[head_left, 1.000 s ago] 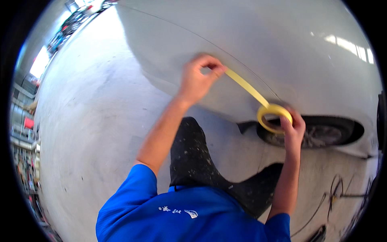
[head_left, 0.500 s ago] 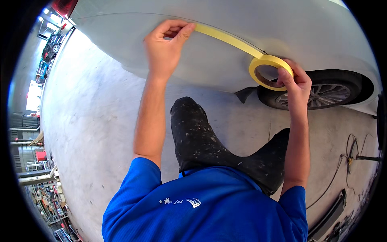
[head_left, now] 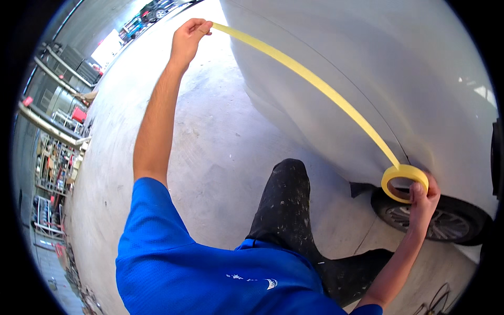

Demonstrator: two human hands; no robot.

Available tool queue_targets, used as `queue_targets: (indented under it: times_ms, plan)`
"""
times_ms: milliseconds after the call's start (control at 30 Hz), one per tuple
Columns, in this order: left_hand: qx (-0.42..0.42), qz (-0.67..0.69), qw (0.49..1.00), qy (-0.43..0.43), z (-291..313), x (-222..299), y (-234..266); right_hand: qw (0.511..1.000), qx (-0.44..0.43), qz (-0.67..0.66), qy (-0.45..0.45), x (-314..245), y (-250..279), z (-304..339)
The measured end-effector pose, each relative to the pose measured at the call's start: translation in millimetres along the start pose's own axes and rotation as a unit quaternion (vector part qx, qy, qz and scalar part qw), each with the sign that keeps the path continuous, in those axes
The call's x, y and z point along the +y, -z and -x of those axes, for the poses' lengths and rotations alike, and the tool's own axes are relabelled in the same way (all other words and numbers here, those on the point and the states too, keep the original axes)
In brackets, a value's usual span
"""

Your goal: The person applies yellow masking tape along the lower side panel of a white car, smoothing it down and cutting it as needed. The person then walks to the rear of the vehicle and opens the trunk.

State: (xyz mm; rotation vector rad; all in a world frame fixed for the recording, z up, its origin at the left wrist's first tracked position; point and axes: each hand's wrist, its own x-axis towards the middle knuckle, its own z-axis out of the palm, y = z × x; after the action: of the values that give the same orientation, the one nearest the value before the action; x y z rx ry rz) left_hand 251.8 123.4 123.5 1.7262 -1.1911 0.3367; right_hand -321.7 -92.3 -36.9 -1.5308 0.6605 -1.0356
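Between my hands a long strip of yellow masking tape (head_left: 310, 77) runs taut in front of the grey car body (head_left: 325, 31). My left hand (head_left: 188, 41), raised at the far left, pinches the strip's free end between thumb and fingers. Low on the right, my right hand (head_left: 426, 195) grips the tape roll (head_left: 389, 184) by its rim, thumb inside the ring. A thin dark seam (head_left: 362, 92) in the bodywork lies a little beyond the strip and meets it near the roll. Just below the roll is the car's wheel (head_left: 446, 223), partly hidden by my right hand.
Pale concrete floor (head_left: 194, 152) stretches to the left of the car. Along the left wall stand shelves (head_left: 50, 168) with many small items and white rails (head_left: 50, 123). A dark cable (head_left: 438, 299) lies at the lower right. Another vehicle (head_left: 157, 11) is far off.
My hands have moved far apart, drawing out a much longer strip from the roll. The left hand went outward past the bodywork; the view has turned toward the left.
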Motion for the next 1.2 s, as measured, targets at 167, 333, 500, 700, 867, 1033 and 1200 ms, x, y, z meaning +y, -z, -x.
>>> queue_targets:
  times_ms: [167, 333, 500, 700, 867, 1033, 1200]
  plan:
    - [-0.044, 0.016, 0.999, 0.007, -39.4, -4.6, -19.2, 0.998, -0.038, -0.008, 0.044, 1.5, -11.8, -0.9]
    - [-0.056, -0.001, 0.998, -0.005, -54.7, -12.3, -37.0, 0.985, -0.023, 0.149, 0.088, 1.4, -22.6, 15.8]
    - [-0.058, 0.037, 0.998, 0.009, -58.0, -34.5, -47.4, 0.965, -0.045, 0.221, 0.130, 3.8, -37.0, 34.1]
    - [-0.044, 0.053, 0.998, 0.004, -56.3, -33.0, -60.0, 0.975, 0.017, 0.200, 0.090, 0.4, -47.1, 33.6]
    - [-0.040, 0.058, 0.998, 0.001, -55.4, -34.8, -65.5, 0.945, -0.018, 0.301, 0.130, 0.8, -52.8, 27.7]
    - [-0.036, 0.059, 0.998, -0.006, -56.4, -31.5, -69.0, 0.942, -0.036, 0.315, 0.109, -0.6, -46.5, 27.9]
    - [-0.033, 0.054, 0.998, -0.010, -57.1, -29.5, -70.6, 0.934, -0.049, 0.330, 0.128, -4.4, -46.0, 26.0]
